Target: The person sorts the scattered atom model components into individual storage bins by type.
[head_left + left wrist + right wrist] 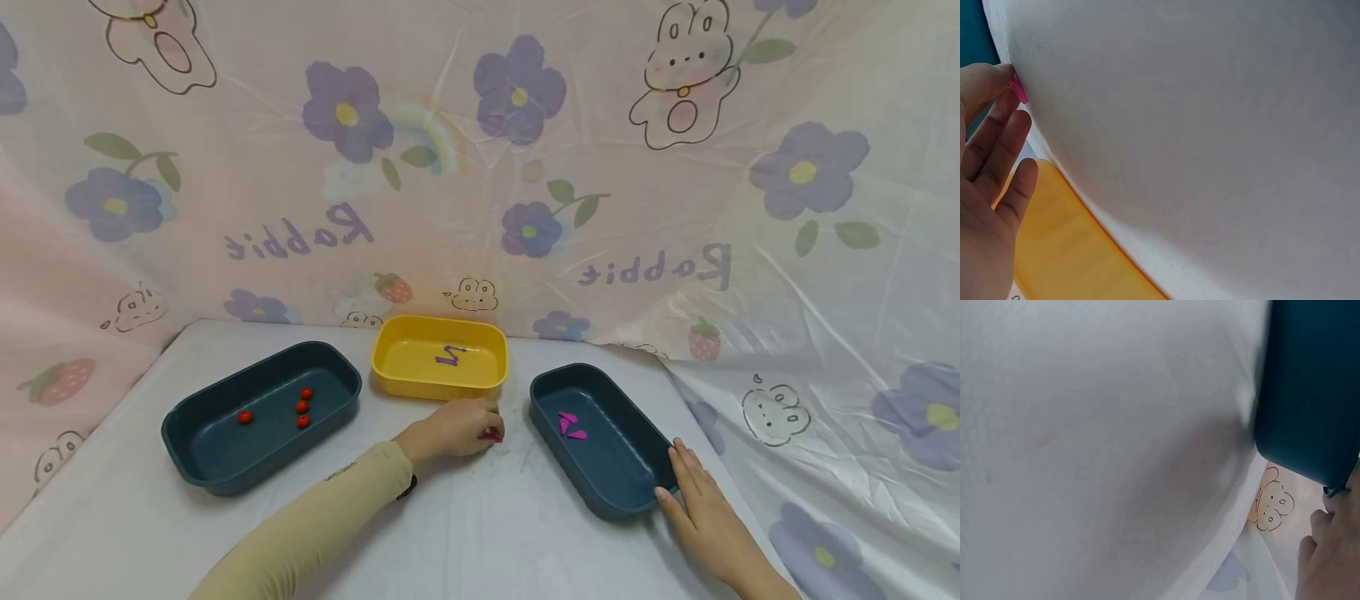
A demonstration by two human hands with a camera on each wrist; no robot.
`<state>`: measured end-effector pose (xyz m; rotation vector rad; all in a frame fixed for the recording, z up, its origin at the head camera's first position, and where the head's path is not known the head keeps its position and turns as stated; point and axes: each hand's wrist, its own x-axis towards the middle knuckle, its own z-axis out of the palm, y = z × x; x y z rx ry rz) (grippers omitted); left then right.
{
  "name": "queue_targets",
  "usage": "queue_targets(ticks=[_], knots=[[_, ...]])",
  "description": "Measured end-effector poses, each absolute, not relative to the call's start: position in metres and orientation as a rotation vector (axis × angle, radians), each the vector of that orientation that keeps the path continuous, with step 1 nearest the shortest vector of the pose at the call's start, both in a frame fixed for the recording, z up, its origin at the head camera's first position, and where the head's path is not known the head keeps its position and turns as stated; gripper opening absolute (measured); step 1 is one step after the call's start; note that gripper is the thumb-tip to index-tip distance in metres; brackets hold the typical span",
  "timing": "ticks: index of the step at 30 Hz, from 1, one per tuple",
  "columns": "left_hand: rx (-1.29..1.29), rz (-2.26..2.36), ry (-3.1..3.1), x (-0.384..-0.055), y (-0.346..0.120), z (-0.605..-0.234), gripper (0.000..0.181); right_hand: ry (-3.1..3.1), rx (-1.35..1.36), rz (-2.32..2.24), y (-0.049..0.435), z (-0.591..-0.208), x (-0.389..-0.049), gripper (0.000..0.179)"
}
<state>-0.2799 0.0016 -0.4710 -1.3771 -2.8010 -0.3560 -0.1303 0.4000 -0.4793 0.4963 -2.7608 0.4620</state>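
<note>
My left hand [457, 427] is low over the white table, just in front of the yellow tray. Between thumb and forefinger it pinches a small pink piece [1019, 89], mostly covered by the fingers in the head view. The other fingers are loosely bent in the left wrist view. At the right, my right hand [705, 512] touches the near right corner of a dark blue tray [626, 467] with fairly straight fingers, the thumb by its near end. Several magenta teardrop-shaped pieces [570, 427] lie inside that tray.
The yellow tray [435, 388] at the back holds several thin purple sticks [450, 356]. Another dark blue tray [202, 450] stands at the left with several small round red things [303, 407]. A patterned cloth [450, 208] hangs behind the table.
</note>
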Motion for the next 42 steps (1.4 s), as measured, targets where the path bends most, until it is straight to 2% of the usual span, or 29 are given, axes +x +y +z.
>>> queue_targets(ticks=[26, 42], knots=[[-1.357, -0.443, -2.833, -0.2753, -0.0008, -0.4687, 0.013, -2.758, 0.505, 0.461, 0.3978, -0.4784, -0.1290, 0.068], [-1.288, -0.730, -2.724, -0.2712, -0.0042, -0.4627, 0.016, -2.750, 0.497, 0.451, 0.3983, -0.4785, -0.1306, 0.068]])
